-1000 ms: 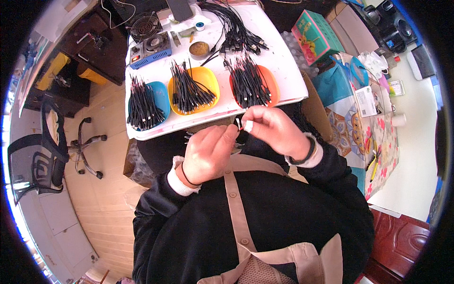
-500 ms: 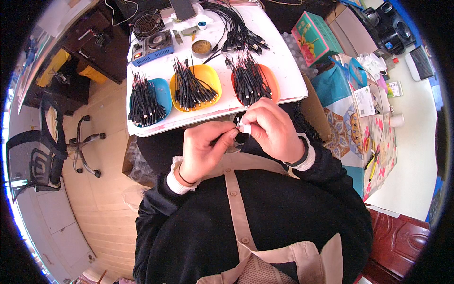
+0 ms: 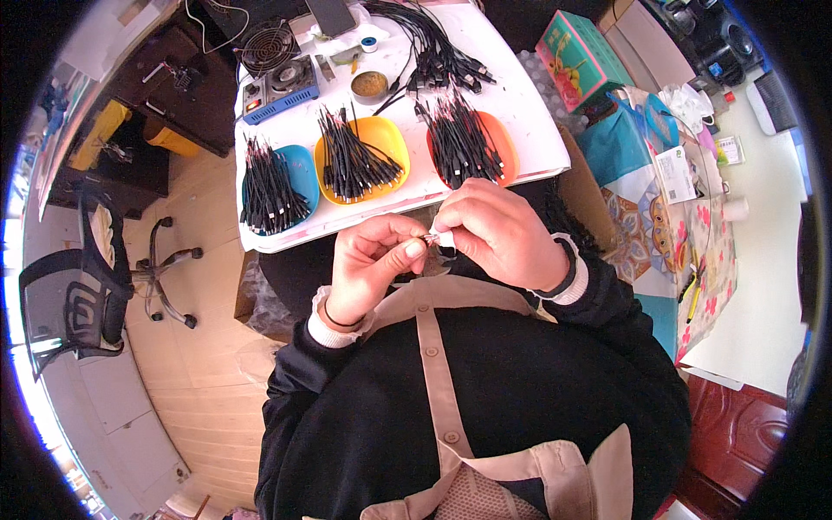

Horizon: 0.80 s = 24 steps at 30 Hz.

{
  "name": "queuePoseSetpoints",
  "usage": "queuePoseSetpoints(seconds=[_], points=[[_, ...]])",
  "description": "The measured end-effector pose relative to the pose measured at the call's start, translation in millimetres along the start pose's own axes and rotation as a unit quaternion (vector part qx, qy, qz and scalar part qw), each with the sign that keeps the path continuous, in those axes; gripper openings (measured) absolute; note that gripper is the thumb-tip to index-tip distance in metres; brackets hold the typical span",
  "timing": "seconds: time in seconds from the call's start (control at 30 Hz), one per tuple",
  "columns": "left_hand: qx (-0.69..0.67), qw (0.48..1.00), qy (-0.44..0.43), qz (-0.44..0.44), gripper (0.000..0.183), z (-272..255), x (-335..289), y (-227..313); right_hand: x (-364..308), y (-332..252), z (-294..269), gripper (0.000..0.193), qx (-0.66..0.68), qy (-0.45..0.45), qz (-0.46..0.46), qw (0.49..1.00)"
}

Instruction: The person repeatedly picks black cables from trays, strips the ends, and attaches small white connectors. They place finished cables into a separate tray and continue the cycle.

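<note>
Both my hands meet just past the near edge of the white table. My left hand [image 3: 373, 264] is closed in a pinch on thin wire ends [image 3: 430, 238], whose coppery tips show between finger and thumb. Closed fingertips of my right hand [image 3: 507, 238] hold a small white piece [image 3: 445, 238] against these wires; whether it is tape or a finger cover, I cannot tell. Beyond the hands, bundles of short black cables with small metal plugs and reddish wire ends lie on a blue tray [image 3: 303, 173], a yellow tray [image 3: 392, 139] and an orange tray [image 3: 504, 147].
On the white table [image 3: 520, 100] stand a blue-fronted device with a fan [image 3: 282, 91], a round tin [image 3: 370, 85] and a pile of longer black cables [image 3: 442, 61]. A green and pink box [image 3: 576, 65] is at right. An office chair [image 3: 87, 282] stands at left.
My fingers have shifted slightly on the wires, and coppery tips now show between them. The left fingers have opened out a little behind the pinch. The whole view has moved slightly.
</note>
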<state>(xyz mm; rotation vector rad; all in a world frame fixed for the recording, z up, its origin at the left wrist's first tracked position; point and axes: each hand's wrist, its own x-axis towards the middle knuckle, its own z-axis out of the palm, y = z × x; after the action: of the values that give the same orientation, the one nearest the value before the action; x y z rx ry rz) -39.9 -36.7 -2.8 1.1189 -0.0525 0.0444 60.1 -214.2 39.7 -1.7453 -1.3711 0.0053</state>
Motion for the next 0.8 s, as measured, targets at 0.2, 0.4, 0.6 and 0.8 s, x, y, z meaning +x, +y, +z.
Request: queuePoseSetpoints(seconds=[0.2,0.4,0.6,0.8], points=[[-0.118,0.99,0.007,0.077,0.014,1,-4,-1,-5,4,-24,0.013,-0.101,0.1,0.016,0.99],[-0.239,0.971,-0.024,-0.018,0.014,9,-2,0,-7,-2,-19,0.038,0.008,0.028,0.015,0.999],[-0.241,0.969,-0.021,-0.043,0.015,14,-2,2,6,-6,-7,0.024,0.072,0.033,-0.044,0.996],[0.478,0.825,-0.02,0.3,0.01,2,10,16,-5,2,3,0.014,0.421,-0.039,0.336,0.841]])
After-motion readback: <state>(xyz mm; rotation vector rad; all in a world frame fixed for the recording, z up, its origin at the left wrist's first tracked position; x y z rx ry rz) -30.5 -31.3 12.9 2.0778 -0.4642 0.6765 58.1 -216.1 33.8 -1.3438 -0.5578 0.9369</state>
